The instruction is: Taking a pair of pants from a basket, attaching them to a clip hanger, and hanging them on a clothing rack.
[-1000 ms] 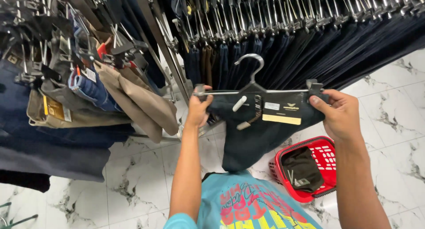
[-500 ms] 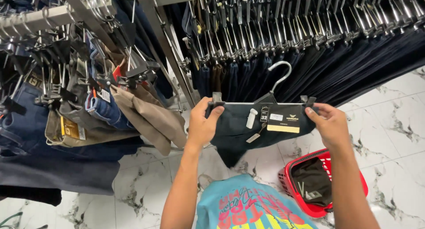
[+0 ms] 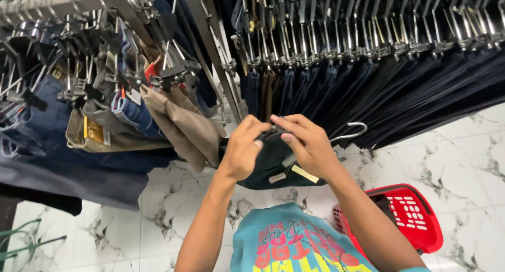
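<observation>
While both hands meet at the rack:
Left hand (image 3: 243, 152): grasping dark trousers (image 3: 265, 169).
Right hand (image 3: 307, 145): gripping their hanger (image 3: 348, 134).

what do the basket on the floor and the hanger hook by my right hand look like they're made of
Red basket: looks like moulded plastic, glossy, with slotted sides. Hanger hook: seems bare metal wire, thin and silvery with a bright sheen, curving out beside the right hand.
</observation>
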